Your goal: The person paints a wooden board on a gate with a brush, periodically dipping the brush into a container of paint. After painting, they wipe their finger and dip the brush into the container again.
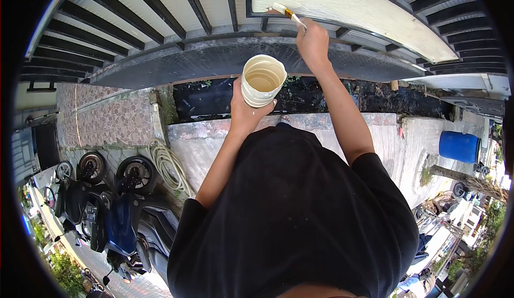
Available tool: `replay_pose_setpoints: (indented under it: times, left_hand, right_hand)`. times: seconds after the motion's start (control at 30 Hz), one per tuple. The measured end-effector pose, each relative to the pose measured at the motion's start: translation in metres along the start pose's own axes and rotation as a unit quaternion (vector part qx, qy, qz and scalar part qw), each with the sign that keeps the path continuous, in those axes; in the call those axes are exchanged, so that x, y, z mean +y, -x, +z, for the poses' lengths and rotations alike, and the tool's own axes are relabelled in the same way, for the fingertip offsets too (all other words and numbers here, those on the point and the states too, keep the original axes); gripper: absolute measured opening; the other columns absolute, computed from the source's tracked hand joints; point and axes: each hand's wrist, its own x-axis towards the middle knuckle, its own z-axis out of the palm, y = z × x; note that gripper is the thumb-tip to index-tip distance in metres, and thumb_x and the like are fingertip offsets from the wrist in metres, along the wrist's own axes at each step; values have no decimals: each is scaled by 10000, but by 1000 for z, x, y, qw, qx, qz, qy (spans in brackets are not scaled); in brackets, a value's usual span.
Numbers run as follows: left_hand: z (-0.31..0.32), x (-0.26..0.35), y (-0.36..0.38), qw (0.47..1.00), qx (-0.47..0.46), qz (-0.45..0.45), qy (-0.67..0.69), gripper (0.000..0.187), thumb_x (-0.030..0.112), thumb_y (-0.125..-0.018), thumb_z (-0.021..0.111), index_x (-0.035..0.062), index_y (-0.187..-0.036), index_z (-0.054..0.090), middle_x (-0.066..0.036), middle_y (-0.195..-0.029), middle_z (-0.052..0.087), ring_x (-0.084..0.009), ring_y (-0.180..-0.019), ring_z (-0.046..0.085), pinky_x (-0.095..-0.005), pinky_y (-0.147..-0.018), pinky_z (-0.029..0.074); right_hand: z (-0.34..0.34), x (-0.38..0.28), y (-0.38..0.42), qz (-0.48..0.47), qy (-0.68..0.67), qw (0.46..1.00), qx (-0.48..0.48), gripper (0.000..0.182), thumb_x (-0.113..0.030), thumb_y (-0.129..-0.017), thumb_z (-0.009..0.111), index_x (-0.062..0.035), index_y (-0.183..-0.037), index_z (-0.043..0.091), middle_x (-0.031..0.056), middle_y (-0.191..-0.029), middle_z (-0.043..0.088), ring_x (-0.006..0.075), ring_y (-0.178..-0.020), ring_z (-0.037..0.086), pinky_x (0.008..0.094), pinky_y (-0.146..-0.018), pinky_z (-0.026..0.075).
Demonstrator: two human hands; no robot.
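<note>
My left hand [247,113] is wrapped round a cream, paint-smeared cup [263,80] with some pale paint inside, held upright at the centre. At the upper middle my right hand [312,41] grips the handle of a paintbrush [289,14]. The brush's pale bristles touch the lower left corner of a cream board [348,4], where a small reddish-brown patch shows. A dark metal frame surrounds the board.
Dark slats of a metal fence [201,6] flank the board. Below runs a dark ditch [206,99] beside a concrete ledge. Motorcycles [120,220] and a coiled hose [170,168] are at left, a blue barrel [459,147] at right.
</note>
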Motion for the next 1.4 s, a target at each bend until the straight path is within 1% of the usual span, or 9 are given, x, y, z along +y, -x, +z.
replay_pose_setpoints:
  times: [0.07,0.17,0.23,0.33,0.43,0.53,0.97,1.23,1.4]
  left_hand:
    - [0,1,1,1000,-4,-10,0,911,161,-734,950,-6,-1462,429,-184,-1328,669,-267,-1240,673,-401,-1069,521]
    - [-2,-3,1,1000,0,-3,2,913,158,-733,950,-9,-1463,428,-188,-1338,661,-268,-1249,667,-402,-1075,517]
    - [-3,-5,0,1000,4,-6,4,914,158,-731,950,-10,-1462,428,-189,-1344,657,-268,-1253,663,-400,-1076,515]
    - [-2,-1,1,1000,4,-12,5,917,157,-729,951,-11,-1463,427,-190,-1352,651,-269,-1252,661,-399,-1078,514]
    - [-1,0,-1,1000,6,-8,2,919,156,-729,951,-9,-1464,425,-189,-1349,652,-269,-1246,664,-399,-1077,515]
    - [0,-2,0,1000,3,-3,1,917,156,-731,951,-7,-1463,424,-188,-1338,659,-267,-1242,667,-398,-1074,518]
    - [0,-4,-2,1000,1,-2,14,898,151,-736,946,-6,-1457,434,-184,-1329,665,-263,-1239,668,-397,-1066,523]
    - [0,-1,-3,1000,-1,-8,1,909,156,-731,950,0,-1462,433,-183,-1330,664,-262,-1243,668,-397,-1064,525]
    - [2,1,-4,1000,-4,-6,5,909,155,-735,951,-1,-1464,431,-182,-1338,661,-261,-1243,668,-397,-1064,527]
  right_hand:
    - [-2,7,3,1,6,1000,4,113,-46,-929,697,42,-995,723,255,-838,703,467,-774,697,550,-711,546]
    - [-7,7,11,24,50,998,1,129,-83,-946,699,18,-1015,739,282,-843,703,480,-770,697,550,-700,536]
    - [-12,0,17,19,29,999,-1,98,-52,-930,703,44,-913,687,259,-808,677,467,-755,690,558,-691,534]
    - [-3,2,17,-11,6,1000,11,98,-52,-928,705,44,-914,689,266,-808,678,471,-759,688,556,-692,538]
    - [3,4,12,13,10,1000,-2,97,-62,-932,718,30,-961,718,280,-837,695,492,-770,681,552,-694,532]
    - [8,7,8,-8,-4,1000,-6,104,-67,-937,717,35,-955,716,281,-831,696,492,-775,684,549,-695,533]
    - [12,8,6,2,2,1000,1,126,-65,-942,698,58,-962,714,294,-841,694,498,-781,683,555,-718,537]
    - [1,25,8,27,28,999,4,166,-78,-954,684,31,-1063,746,298,-865,706,499,-798,695,553,-728,545]
    - [-11,44,11,19,54,998,29,130,-70,-945,694,43,-1004,721,275,-838,697,479,-766,696,550,-704,547]
